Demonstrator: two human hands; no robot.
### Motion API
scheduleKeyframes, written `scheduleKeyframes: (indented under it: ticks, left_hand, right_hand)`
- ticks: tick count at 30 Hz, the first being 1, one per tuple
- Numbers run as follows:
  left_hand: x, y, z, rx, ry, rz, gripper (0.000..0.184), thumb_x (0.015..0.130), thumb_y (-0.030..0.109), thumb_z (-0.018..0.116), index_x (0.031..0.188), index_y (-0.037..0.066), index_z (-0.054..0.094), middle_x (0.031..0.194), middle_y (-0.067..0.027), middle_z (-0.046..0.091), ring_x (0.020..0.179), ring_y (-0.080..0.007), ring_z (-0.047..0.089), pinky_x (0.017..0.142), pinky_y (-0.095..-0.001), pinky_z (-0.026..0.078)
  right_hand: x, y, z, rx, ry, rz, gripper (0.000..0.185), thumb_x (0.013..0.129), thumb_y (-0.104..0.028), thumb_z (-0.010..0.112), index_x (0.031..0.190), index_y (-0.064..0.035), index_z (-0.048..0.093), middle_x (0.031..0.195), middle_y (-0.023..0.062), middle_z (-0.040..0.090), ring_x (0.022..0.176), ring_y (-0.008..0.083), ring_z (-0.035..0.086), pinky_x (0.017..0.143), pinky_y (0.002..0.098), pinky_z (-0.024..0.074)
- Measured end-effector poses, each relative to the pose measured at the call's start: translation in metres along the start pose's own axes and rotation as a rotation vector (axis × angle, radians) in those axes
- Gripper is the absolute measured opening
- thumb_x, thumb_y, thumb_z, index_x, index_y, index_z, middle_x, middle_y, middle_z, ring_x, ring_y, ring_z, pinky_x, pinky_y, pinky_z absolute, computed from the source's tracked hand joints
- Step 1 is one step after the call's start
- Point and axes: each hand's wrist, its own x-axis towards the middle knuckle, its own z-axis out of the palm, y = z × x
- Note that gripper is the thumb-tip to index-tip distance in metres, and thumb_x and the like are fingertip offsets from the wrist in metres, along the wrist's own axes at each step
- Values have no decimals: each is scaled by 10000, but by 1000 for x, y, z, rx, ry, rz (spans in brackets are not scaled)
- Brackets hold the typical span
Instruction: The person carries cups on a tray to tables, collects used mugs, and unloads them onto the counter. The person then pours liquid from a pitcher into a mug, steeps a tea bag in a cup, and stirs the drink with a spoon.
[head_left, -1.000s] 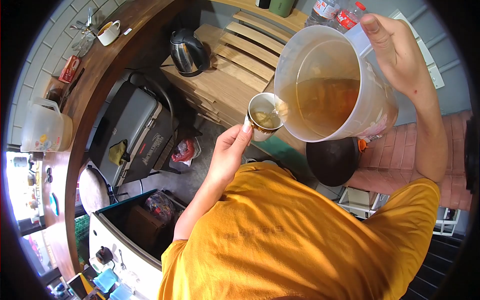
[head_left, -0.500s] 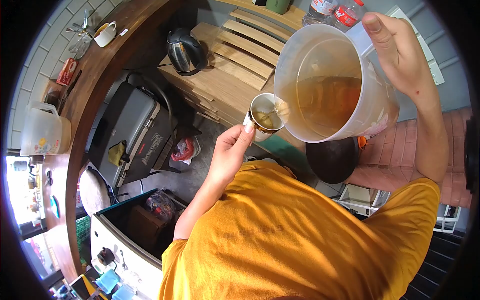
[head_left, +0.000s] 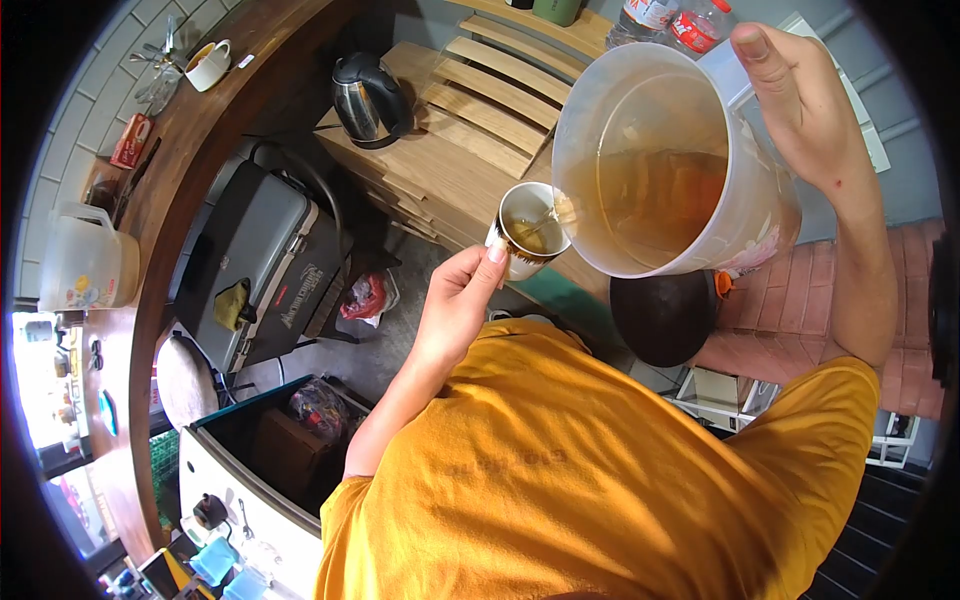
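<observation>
My left hand (head_left: 462, 300) is closed on a white mug (head_left: 514, 264) with a dark pattern, tilted slightly toward me. Some pale brown liquid lies in the mug. High on the right, my right hand (head_left: 805, 115) is wrapped round the handle of a large translucent plastic pitcher (head_left: 625, 110). The pitcher is tipped to the left and holds amber-brown liquid (head_left: 670, 205). Its lip is right beside the mug's rim, with a small glistening trickle between them. The fingers behind the mug and the handle are partly hidden.
Ahead is a wooden slatted bench (head_left: 490, 100) with a black-and-steel kettle (head_left: 370, 100). Plastic bottles (head_left: 697, 28) stand at the back. Along the left, a wooden counter (head_left: 215, 130) bears a white cup (head_left: 208, 66) and another pitcher (head_left: 90, 260). A grey case (head_left: 250, 260) stands below.
Both hands stay nearly in place. The mug and the pitcher have shifted up very slightly, and liquid still shows at the pitcher's lip over the mug.
</observation>
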Motion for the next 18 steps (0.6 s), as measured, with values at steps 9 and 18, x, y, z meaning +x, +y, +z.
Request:
scheduleKeyframes:
  ticks: [9,18]
  left_hand:
    - [5,-6,-3,-148,-55,-18,365,974,324,544,696,89,510,632,74,364,579,-43,293,526,-226,233]
    - [7,-8,-4,-167,-66,-6,360,982,300,519,687,101,461,624,57,339,566,-63,280,526,-235,226]
  right_hand:
    - [1,1,7,64,70,-51,609,993,-549,357,728,-4,416,628,-6,325,621,99,289,545,288,280]
    - [1,-2,4,32,25,-31,622,995,-548,351,724,5,436,633,-6,353,627,103,308,563,285,300]
